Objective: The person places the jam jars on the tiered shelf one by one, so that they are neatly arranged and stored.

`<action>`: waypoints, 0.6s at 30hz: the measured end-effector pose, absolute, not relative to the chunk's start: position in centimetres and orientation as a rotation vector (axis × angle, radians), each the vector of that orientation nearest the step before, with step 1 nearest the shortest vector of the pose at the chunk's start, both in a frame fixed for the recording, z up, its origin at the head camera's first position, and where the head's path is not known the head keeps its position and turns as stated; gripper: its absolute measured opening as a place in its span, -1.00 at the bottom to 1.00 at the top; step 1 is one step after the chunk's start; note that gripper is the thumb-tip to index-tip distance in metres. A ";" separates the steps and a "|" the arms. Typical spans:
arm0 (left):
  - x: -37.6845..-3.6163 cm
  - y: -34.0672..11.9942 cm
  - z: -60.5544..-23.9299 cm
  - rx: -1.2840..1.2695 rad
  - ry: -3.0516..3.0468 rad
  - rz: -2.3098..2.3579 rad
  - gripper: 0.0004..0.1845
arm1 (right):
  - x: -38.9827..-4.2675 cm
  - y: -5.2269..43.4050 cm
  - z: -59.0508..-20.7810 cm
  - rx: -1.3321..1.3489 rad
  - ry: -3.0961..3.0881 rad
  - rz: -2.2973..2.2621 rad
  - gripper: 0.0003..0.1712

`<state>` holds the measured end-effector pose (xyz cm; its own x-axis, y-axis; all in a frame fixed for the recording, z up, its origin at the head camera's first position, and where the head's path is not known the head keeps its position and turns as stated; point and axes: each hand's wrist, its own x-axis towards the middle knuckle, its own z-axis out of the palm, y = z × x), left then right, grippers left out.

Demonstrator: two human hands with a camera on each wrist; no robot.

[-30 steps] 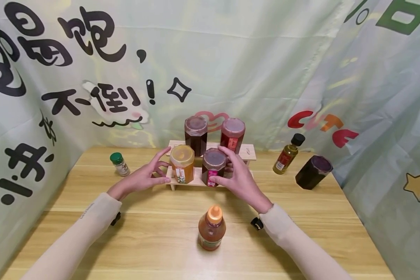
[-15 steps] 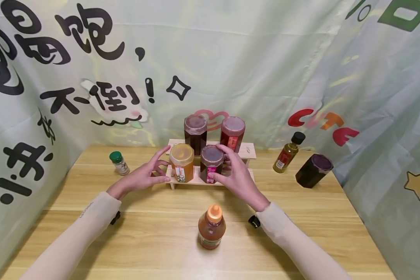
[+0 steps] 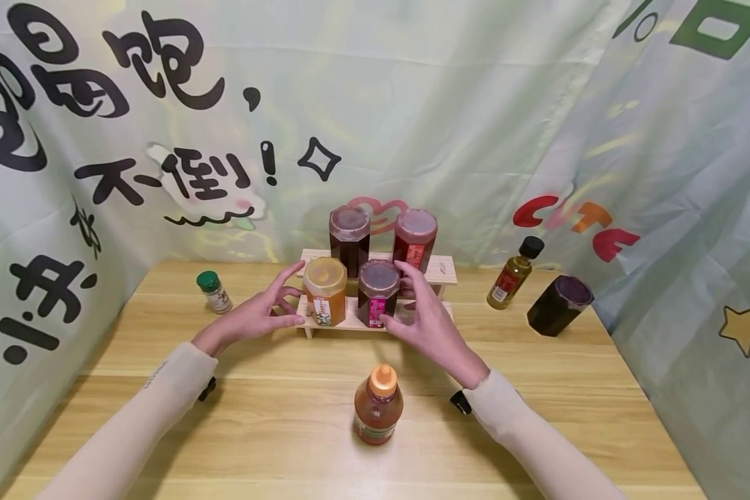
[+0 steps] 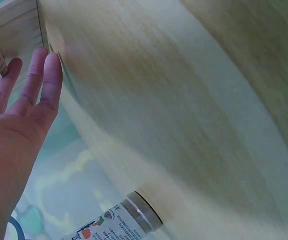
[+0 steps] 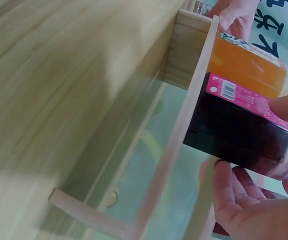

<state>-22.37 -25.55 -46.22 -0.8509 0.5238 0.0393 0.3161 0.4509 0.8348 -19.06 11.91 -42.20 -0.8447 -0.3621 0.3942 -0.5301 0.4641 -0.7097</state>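
Note:
A small two-step wooden shelf point(image 3: 353, 316) stands at the back of the table. On its lower step are a jar of orange contents point(image 3: 326, 292) and a dark jar with a pink label point(image 3: 378, 295), side by side. My right hand point(image 3: 428, 323) is around the dark jar's right side, fingers spread and loosened. Its thumb point(image 5: 286, 107) overlaps the label, and the other fingertips point(image 5: 223, 170) lie close by the jar; contact is unclear. At the shelf's left end, my left hand point(image 3: 253, 316) rests with extended fingers point(image 4: 51, 80) against the wood.
A dark jar point(image 3: 350, 239) and a red jar point(image 3: 416, 239) occupy the upper step. An orange-capped bottle point(image 3: 378, 410) stands in front. Left is a green-capped shaker point(image 3: 214, 292); right are a black-capped oil bottle point(image 3: 514, 278) and another dark jar point(image 3: 559, 305). Printed cloth hangs behind.
The pink-labelled jar has shifted slightly left and back on the lower step. My right hand followed it, then loosened and drew a little to the right. My left hand has stayed put.

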 end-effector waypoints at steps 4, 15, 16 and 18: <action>-22.4 -25.6 -46.4 0.726 2.470 1.360 0.17 | -18.4 12.4 -41.7 0.753 -2.530 1.314 0.19; -22.4 -25.4 -46.2 0.719 2.480 1.354 0.17 | -16.8 15.7 -40.5 0.719 -2.477 1.468 -0.06; -22.4 -25.4 -46.2 0.717 2.480 1.354 0.17 | -16.7 16.2 -40.4 0.709 -2.479 1.464 -0.08; -22.5 -25.5 -46.3 0.725 2.481 1.352 0.17 | -16.4 17.1 -40.4 0.687 -2.487 1.457 -0.12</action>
<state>-22.46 -25.48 -46.28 -0.8531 0.5203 0.0385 0.3143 0.4537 0.8339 -16.44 17.11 -40.37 -0.8775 -0.2984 0.3755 -0.4734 0.4137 -0.7776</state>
